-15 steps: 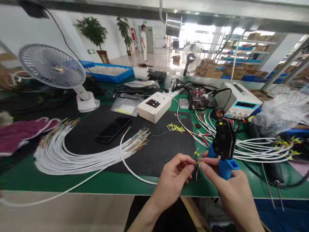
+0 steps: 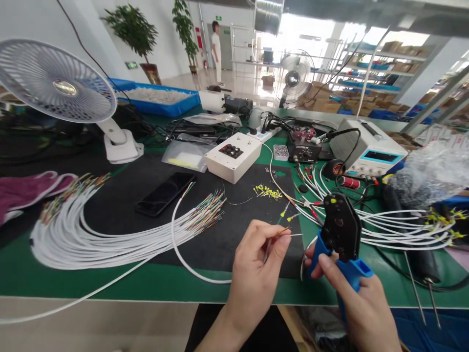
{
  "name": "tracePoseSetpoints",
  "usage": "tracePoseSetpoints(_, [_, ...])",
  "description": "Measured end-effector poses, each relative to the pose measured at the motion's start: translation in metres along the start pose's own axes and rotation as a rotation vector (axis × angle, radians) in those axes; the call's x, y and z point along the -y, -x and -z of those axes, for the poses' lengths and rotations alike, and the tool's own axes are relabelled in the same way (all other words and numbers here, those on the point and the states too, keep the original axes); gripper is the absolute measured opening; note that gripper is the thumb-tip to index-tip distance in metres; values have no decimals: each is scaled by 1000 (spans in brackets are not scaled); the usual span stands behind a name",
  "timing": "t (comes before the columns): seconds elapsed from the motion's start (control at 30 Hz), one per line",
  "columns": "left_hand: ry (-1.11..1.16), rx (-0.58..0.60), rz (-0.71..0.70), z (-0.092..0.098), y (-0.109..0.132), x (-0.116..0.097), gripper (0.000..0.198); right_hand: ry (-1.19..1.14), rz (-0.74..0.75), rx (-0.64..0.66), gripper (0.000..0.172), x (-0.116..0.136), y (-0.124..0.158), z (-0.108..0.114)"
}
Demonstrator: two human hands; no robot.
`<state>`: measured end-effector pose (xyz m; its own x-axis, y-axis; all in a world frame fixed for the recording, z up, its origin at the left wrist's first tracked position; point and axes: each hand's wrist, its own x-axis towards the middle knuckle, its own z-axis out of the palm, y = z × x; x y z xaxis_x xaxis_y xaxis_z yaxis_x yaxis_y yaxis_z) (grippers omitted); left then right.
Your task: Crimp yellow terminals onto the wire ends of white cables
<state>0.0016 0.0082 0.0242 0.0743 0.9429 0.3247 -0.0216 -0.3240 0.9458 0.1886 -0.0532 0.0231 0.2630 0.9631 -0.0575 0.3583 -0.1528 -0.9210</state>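
My left hand [image 2: 256,269] is closed in a pinch on thin coloured wires [image 2: 284,230], whose orange and white ends poke out past the fingertips. Just beyond the fingers, wires with yellow ferrules [image 2: 290,218] reach over the mat. A white cable [image 2: 183,258] curves in from the left and passes behind this hand. My right hand [image 2: 366,303] is wrapped round the blue handles of a crimping tool [image 2: 342,227], its black head pointing up. The tool stands apart from the wires. A small heap of yellow ferrules [image 2: 267,191] lies on the dark mat [image 2: 242,220].
A thick bundle of white cables [image 2: 106,252] lies left, near a phone [image 2: 164,194] and a fan [image 2: 120,144]. A white box [image 2: 234,159] stands mid-table. Right are finished cables [image 2: 395,230] with yellow ends, red-handled pliers [image 2: 311,205] and a bench power supply [image 2: 370,146].
My right fingers have let go of the wire ends and drawn back to the right with the crimping tool. My left hand has risen slightly, still pinching wires.
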Motion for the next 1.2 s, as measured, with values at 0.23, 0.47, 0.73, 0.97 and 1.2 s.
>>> tracePoseSetpoints(0.23, [-37,-53,-130,0,-17,-26,16,71,28,-56,44,9,17,-7])
tracePoseSetpoints(0.47, [-39,-72,-148,-7,-16,-30,13,7,19,-100,40,23,23,-15])
tracePoseSetpoints(0.73, [-63,-54,-140,-6,-13,-28,13,29,55,-113,39,23,25,-15])
tracePoseSetpoints(0.97, [-49,-53,-129,-6,-13,-26,12,41,45,-84,40,18,26,-14])
tracePoseSetpoints(1.2, [-53,-48,-111,-5,-12,-25,11,49,67,-68,39,19,25,-13])
